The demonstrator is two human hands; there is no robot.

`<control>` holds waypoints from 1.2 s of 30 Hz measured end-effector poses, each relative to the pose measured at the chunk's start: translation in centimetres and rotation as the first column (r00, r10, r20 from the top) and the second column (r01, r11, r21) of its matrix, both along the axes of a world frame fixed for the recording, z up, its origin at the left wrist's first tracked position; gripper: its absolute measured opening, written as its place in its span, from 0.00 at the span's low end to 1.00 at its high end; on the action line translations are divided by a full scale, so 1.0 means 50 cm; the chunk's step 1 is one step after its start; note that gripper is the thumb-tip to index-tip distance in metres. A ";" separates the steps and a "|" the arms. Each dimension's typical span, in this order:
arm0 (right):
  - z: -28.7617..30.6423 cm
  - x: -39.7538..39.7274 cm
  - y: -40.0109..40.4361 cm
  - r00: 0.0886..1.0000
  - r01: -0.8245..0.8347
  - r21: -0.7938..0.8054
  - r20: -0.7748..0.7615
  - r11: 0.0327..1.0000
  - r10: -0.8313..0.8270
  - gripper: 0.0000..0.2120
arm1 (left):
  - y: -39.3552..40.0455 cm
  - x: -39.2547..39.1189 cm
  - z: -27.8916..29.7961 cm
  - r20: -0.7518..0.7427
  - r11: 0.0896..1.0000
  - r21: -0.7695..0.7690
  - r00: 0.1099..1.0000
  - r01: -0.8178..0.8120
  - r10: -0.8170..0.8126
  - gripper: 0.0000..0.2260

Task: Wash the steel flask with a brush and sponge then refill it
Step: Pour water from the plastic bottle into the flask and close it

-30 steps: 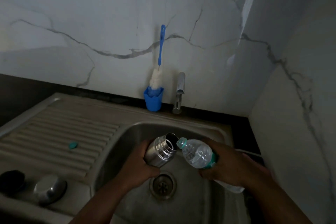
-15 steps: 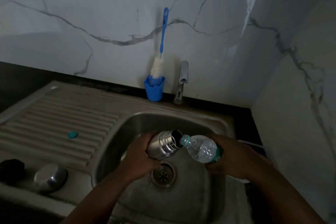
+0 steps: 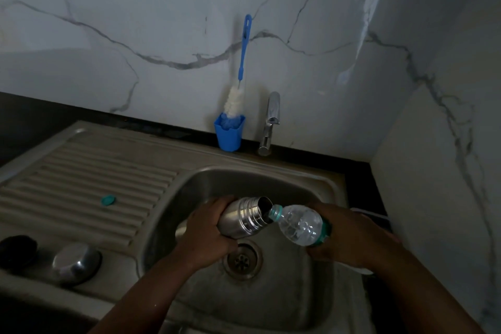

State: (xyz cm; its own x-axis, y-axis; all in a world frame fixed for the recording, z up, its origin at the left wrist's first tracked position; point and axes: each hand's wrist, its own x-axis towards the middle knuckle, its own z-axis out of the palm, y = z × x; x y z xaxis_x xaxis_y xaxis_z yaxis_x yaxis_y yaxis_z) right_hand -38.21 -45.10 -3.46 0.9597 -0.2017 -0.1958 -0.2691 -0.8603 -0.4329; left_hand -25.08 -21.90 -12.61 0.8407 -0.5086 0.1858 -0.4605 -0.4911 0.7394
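Your two hands meet over the sink's drain, one flask, one bottle.
Your left hand (image 3: 206, 233) curls its fingers around the tilted steel flask (image 3: 244, 217); your right hand (image 3: 349, 236) grips the plastic bottle (image 3: 298, 224), neck touching the flask's mouth, above the sink (image 3: 271, 179).

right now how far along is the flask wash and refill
Washing looks finished: the brush stands back in its blue holder by the wall. Refilling is in hand: the left hand tilts the open steel flask over the sink, the right hand holds the plastic bottle mouth to mouth. Left: finishing the fill; the steel lid lies on the drainboard.
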 end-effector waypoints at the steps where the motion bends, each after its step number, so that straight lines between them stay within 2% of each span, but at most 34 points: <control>1: 0.002 -0.001 0.001 1.000 -0.002 -0.005 -0.009 1.000 0.002 0.31 | 0.000 0.001 -0.001 0.007 1.000 0.006 1.000 0.000 0.000 0.40; 13: 0.017 -0.011 0.011 0.999 -0.019 -0.058 -0.036 0.998 0.016 0.29 | 0.004 0.009 0.003 0.110 0.997 0.082 0.994 0.002 -0.011 0.40; 20: 0.022 -0.014 0.008 0.998 -0.042 -0.091 -0.049 0.995 0.038 0.30 | 0.005 0.012 0.002 0.147 0.996 0.086 0.989 0.019 -0.032 0.37; 30: 0.024 -0.018 0.003 0.997 -0.066 -0.123 -0.050 0.990 0.060 0.28 | 0.012 0.002 0.012 0.173 0.993 0.117 0.984 0.012 -0.033 0.39; 36: 0.010 -0.024 0.001 0.995 -0.057 -0.078 -0.084 0.995 0.050 0.29 | 0.015 -0.003 0.005 0.202 0.984 0.176 0.979 -0.001 -0.036 0.38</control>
State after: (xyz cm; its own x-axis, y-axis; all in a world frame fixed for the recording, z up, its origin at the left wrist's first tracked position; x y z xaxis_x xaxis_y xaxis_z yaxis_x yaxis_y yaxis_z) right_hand -39.41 -45.05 -2.98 0.9509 -0.1684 -0.2597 -0.2534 -0.9054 -0.3407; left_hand -25.20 -21.14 -12.36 0.7849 -0.5626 0.2597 -0.6024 -0.5945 0.5326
